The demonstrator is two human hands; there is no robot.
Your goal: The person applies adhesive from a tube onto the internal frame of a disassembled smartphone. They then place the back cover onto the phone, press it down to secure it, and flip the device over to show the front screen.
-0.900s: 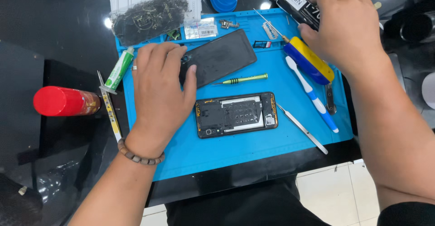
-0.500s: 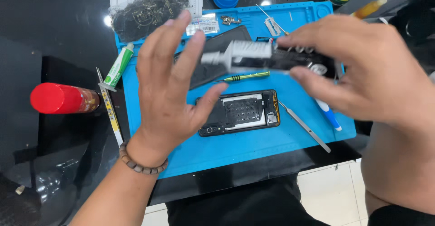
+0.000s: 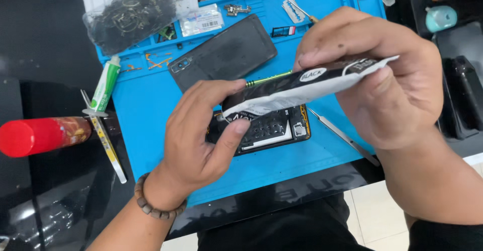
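Note:
Both hands hold a black and white glue tube [image 3: 307, 84] level above the blue work mat [image 3: 151, 110]. My right hand [image 3: 382, 80] grips the flat crimped end of the tube. My left hand [image 3: 201, 135] pinches the nozzle end between thumb and fingers. Under the tube lies an opened phone [image 3: 274, 130] with its inner parts showing, partly hidden by my left hand. The phone's dark back cover [image 3: 226, 54] lies on the mat behind it.
A red-capped can [image 3: 40, 136] lies at the left off the mat, next to a green and white tube [image 3: 104, 87] and a thin metal pry tool [image 3: 108, 145]. A bag of dark parts [image 3: 133, 12] sits at the back. Metal tweezers [image 3: 342, 136] lie at the right.
My right hand brought the tube from the mat's back right toward the middle. My left hand lifted off the back cover and took hold of the tube's nozzle end.

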